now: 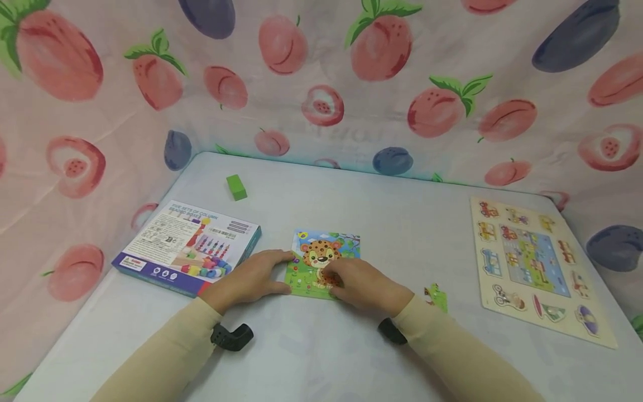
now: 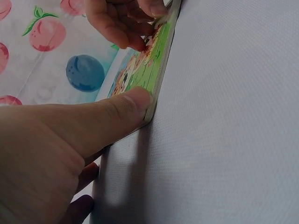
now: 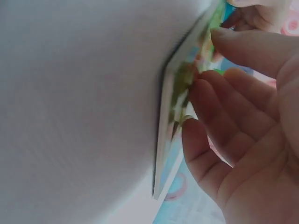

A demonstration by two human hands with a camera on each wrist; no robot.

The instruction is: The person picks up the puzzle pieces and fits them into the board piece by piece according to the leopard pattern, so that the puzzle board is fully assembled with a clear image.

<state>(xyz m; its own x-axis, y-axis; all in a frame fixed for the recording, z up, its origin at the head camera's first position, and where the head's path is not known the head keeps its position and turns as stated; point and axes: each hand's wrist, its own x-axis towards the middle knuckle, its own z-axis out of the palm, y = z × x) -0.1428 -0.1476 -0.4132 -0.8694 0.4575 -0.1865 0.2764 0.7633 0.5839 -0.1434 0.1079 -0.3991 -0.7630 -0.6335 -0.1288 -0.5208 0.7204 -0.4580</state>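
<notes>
A leopard jigsaw puzzle [image 1: 307, 281] lies flat on the white table. My left hand [image 1: 251, 279] rests along its left side, with the straight thumb [image 2: 133, 100] on the near corner and the other fingers beside the edge. Over the near right part of the picture is my right hand [image 1: 364, 282], covering some of it. Its thumb [image 3: 233, 42] and bent fingertips touch the puzzle face, with a gap between them; no piece shows between them. A loose green jigsaw piece [image 1: 439, 297] lies by the right forearm.
Left of the puzzle lies a flat bead-toy box [image 1: 166, 237]. A green block [image 1: 236, 187] sits behind the box. A wooden vehicle puzzle board [image 1: 522, 257] lies at the right. Fruit-print cloth [image 1: 372, 111] hangs behind and at the sides of the table [image 1: 321, 357].
</notes>
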